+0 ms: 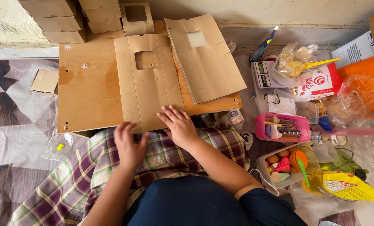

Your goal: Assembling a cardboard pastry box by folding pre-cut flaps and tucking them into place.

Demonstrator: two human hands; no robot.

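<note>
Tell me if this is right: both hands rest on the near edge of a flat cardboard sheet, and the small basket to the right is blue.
Not quite. The head view shows the basket is pink, not blue. The left hand and right hand do rest on the near edge of the flat cardboard sheet.

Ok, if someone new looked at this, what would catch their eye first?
Probably the flat cardboard box blank with its square window cut-out, lying on the wooden board at centre, with the left hand and the right hand at its near edge. Next, the clutter on the right: a pink basket of small tools and a yellow bag at lower right.
</note>
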